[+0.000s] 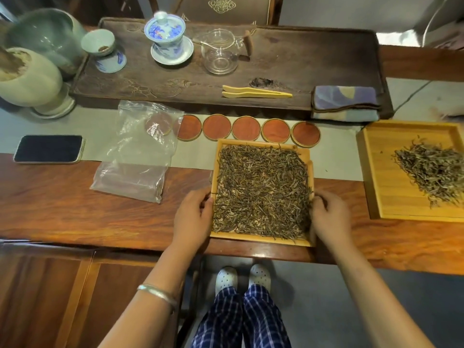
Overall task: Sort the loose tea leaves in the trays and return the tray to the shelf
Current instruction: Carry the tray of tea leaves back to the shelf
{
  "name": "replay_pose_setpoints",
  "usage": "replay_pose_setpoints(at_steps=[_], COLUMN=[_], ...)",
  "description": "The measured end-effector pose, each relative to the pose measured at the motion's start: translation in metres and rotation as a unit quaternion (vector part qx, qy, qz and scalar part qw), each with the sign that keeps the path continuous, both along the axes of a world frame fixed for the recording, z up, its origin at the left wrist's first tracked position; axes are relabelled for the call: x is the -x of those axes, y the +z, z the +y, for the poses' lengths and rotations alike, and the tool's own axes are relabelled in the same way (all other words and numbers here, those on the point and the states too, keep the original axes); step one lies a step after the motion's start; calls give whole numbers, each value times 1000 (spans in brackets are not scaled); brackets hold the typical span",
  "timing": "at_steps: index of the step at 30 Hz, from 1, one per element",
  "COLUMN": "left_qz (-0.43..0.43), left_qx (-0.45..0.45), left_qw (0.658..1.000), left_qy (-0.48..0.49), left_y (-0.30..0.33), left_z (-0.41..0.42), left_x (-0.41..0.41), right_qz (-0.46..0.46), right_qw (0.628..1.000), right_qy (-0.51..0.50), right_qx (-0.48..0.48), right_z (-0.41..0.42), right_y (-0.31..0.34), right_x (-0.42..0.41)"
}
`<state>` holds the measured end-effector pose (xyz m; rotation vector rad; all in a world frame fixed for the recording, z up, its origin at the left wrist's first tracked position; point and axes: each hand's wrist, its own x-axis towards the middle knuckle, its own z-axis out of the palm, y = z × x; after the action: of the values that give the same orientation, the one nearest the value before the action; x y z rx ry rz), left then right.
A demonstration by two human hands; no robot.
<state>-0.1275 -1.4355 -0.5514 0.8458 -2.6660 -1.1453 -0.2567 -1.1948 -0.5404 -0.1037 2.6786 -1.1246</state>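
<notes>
Both hands' fingers (204,200) flanking tray (261,241).

Soft, even indoor light leaves only faint shadows. Wide-angle distortion bows the long reddish-brown wooden table (62,207) toward the frame's edges, and the far corners look smeared and blurred.

no readable text, label, brand or number shows anywhere; the chair back (222,5) bears only an ornamental gold emblem.

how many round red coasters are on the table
6. Five sit in a row behind the full tea tray; a sixth lies under the plastic bag.
</notes>
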Motion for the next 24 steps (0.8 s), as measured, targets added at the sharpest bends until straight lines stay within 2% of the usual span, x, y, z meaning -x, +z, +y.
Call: replay_pose_setpoints(at_steps=[4, 9, 12, 16, 19, 24], left_qz=[26, 37, 73, 114, 135, 175], left_qx=[-46, -136, -172, -189, -213, -202], left_qw=[999, 990, 982, 975, 965, 952], left_qy=[8, 11, 5, 19, 67, 147], left_y=[6, 13, 29, 56, 83, 133], left_z=[1, -1, -1, -1, -5, -26], left_x=[1, 2, 1, -3, -11, -30], right_qz=[-45, -83, -92, -107, -104, -114], right_qw=[992, 977, 971, 958, 954, 953], right_qy=[-56, -109, -120, -117, -100, -55], right_qx=[104, 162, 185, 240, 263, 275], right_z=[4, 15, 16, 14, 6, -36], right_y=[0, -3, 8, 42, 80, 145], right_x=[1, -2, -7, -11, -10, -4])
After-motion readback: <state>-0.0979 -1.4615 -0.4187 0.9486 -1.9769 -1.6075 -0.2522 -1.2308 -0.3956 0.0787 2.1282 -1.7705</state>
